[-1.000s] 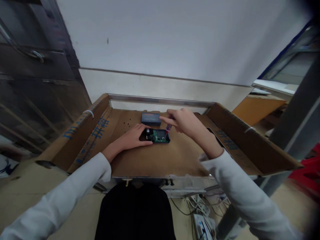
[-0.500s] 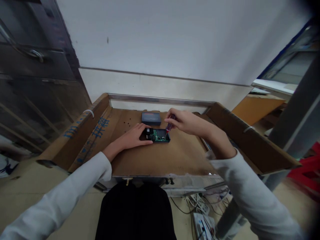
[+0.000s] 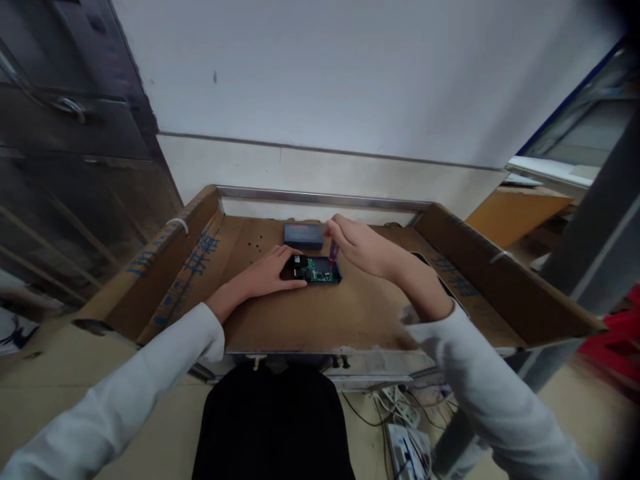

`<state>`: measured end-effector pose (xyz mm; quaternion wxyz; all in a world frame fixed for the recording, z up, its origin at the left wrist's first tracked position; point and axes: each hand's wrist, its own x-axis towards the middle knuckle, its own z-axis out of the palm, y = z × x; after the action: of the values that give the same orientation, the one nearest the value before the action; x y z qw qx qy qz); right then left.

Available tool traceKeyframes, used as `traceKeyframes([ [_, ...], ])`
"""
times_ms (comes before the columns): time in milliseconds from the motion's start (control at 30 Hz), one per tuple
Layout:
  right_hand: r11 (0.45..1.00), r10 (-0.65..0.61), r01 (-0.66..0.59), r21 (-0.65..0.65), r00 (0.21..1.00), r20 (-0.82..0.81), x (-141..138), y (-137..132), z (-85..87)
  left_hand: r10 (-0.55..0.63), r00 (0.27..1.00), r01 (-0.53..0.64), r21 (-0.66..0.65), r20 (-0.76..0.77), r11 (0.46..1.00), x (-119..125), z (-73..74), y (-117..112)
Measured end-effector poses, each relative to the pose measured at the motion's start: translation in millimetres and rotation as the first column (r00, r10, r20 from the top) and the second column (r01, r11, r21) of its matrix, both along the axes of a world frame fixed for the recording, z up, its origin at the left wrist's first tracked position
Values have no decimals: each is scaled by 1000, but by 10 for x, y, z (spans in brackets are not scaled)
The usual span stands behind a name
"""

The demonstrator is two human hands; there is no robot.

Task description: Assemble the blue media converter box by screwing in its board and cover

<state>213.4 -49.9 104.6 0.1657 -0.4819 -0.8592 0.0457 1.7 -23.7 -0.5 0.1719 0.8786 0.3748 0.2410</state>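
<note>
Brown cardboard surface: green circuit board is in, black rectangular case still open; left fingers clamp it, right fingers grip purple screwdriver.

1. Cardboard lining, left part: slanted blue characters, apparently 拼箱.
2. Left cardboard flap: more blue lettering, too distorted to read.
3. Lining's right part: blue characters, illegible.
4. Grey box: reddish and pale print, too small.
5. Open dark case: tiny white label inside, unreadable.
</note>
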Motion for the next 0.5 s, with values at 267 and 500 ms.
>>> traceKeyframes([
  [267,997,-30,24,77,997,77,120,12,22,14,1000,-14,2,-24,1000,0,-20,14],
  [500,944,-315,279,174,919,239,18,-57,104,15,999,-15,-4,-30,1000,7,-33,21],
])
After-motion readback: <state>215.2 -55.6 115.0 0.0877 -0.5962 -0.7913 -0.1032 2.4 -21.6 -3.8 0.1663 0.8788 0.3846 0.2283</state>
